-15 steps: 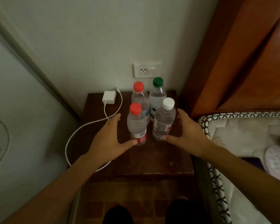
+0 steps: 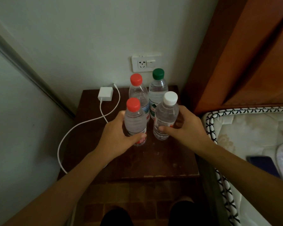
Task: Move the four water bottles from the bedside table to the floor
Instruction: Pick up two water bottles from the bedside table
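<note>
Several clear water bottles stand upright on the dark wooden bedside table (image 2: 162,160). My left hand (image 2: 116,136) is wrapped around the front red-capped bottle (image 2: 135,121). My right hand (image 2: 186,128) grips the front white-capped bottle (image 2: 166,116). Both front bottles appear to rest on the tabletop. Behind them, near the wall, stand a second red-capped bottle (image 2: 137,88) and a green-capped bottle (image 2: 158,88), untouched.
A white charger (image 2: 105,94) lies at the table's back left; its cable (image 2: 75,128) loops over the left edge. A wall socket (image 2: 144,63) is above the bottles. A mattress (image 2: 252,136) and wooden headboard (image 2: 243,54) are on the right. Tiled floor (image 2: 137,201) lies below.
Both hands have closed in from beside the front bottles and now grip them. The bottles still stand in the same spots.
</note>
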### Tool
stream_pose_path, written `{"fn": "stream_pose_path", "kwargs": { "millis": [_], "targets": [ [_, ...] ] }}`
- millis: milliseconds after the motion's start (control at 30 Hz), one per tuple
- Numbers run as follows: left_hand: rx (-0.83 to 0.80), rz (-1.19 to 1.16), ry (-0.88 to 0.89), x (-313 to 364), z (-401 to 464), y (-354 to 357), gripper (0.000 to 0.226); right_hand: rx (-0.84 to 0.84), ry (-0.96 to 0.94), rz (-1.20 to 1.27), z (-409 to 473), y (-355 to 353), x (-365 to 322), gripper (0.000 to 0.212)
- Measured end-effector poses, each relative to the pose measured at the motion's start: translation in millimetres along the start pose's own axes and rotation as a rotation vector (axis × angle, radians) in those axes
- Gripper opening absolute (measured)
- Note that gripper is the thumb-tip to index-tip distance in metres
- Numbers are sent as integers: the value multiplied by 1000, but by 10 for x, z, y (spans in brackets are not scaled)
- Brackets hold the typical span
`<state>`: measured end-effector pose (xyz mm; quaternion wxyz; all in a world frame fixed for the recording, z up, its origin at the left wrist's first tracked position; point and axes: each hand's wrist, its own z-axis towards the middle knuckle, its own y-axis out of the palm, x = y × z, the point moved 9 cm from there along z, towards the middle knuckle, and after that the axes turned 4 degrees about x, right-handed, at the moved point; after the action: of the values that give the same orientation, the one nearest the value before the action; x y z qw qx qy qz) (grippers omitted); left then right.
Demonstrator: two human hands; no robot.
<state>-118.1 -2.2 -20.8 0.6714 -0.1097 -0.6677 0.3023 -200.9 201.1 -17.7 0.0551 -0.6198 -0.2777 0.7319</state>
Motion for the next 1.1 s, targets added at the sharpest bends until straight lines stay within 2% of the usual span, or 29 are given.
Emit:
{"fn": "stream_pose_path", "kwargs": {
  "millis": [333,567,833,1100],
  "targets": [
    [-4,25,16,37,38,-20,66,40,-36,-30,19,-20,-110,63],
    [-33,55,39,280,10,-196,58,21,-77,-27,-33,-149,-514,59],
    [-7,99,65,1317,159,-979,60,-22,-157,-48,59,-690,-1721,55],
    [52,94,139,3048,494,-2273,61,-8,-214,-49,315,-1722,-3607,60]
  ]
}}
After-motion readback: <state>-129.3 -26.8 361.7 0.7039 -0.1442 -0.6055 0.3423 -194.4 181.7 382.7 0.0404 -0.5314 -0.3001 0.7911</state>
